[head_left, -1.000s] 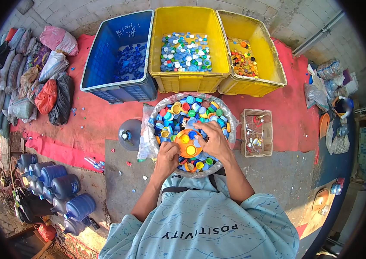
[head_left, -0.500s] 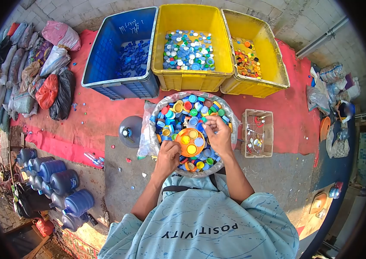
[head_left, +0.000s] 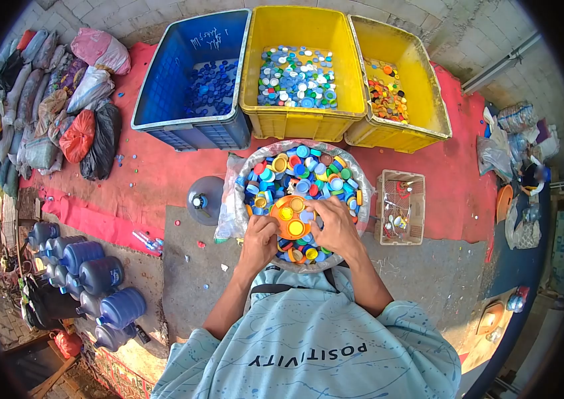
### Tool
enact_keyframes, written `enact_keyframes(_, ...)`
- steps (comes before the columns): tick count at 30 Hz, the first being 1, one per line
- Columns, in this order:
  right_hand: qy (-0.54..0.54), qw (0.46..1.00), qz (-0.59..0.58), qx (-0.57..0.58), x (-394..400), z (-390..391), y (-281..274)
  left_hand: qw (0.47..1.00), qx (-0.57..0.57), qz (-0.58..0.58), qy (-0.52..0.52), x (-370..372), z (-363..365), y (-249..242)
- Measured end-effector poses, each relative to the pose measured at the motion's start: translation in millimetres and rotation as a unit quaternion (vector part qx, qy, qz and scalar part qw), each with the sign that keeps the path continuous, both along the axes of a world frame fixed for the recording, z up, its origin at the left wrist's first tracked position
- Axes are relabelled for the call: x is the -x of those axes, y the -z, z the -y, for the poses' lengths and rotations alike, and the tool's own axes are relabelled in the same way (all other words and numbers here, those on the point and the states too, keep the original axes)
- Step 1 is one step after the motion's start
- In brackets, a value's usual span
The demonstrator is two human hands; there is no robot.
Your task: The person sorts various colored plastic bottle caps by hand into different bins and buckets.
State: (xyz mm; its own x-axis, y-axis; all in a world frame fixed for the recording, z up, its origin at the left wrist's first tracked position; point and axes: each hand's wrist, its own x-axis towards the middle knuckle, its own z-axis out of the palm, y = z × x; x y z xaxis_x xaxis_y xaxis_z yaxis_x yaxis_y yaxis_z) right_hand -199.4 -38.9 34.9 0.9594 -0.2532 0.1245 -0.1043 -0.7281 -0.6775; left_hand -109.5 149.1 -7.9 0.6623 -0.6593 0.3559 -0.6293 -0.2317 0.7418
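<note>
My left hand [head_left: 260, 241] is closed on the left edge of a round orange plastic lid [head_left: 282, 227]. On this lid lie several bottle caps, among them a yellow cap [head_left: 296, 228] and a light blue cap [head_left: 306, 217]. At the lid's right side is my right hand [head_left: 335, 228], its thumb and fingertips curled around the light blue cap; the palm is hidden. Under both hands stands a round tub lined with a plastic bag [head_left: 363, 179], heaped with mixed bottle caps [head_left: 282, 181].
Behind the tub stand a blue crate [head_left: 155, 86] of blue caps, a yellow crate [head_left: 305, 120] of mixed caps and another yellow crate [head_left: 421, 86] of orange and yellow ones. A plastic basket [head_left: 401, 237] is at right, a water jug [head_left: 205, 199] at left. Stuffed sacks [head_left: 25, 100] are piled far left.
My right hand has come down and back from the heaped caps to the right side of the orange lid. My left hand still holds the lid. The view has shifted slightly.
</note>
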Motion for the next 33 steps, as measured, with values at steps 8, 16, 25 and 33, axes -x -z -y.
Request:
enact_keyframes(8, 0.008, 1.0, -0.004, -0.011, 0.3, -3.1, 3.9, 1.0, -0.01, -0.009, 0.015, 0.3, -0.5, 1.9)
enact_keyframes(16, -0.015, 1.0, -0.023, 0.015, 7.6, -3.8, -4.9, 1.0, 0.003, 0.003, 0.027, 1.5, 2.4, -1.6)
enact_keyframes(25, 0.02, 0.997, -0.05, -0.052, 11.6, -3.8, -4.9, 0.999, -0.001, -0.01, 0.033, 2.7, 6.2, -0.5)
enact_keyframes(33, 0.226, 0.964, 0.063, -0.129, 10.4, 10.5, 17.5, 0.999, 0.017, -0.013, 0.026, 0.7, 4.7, -1.5)
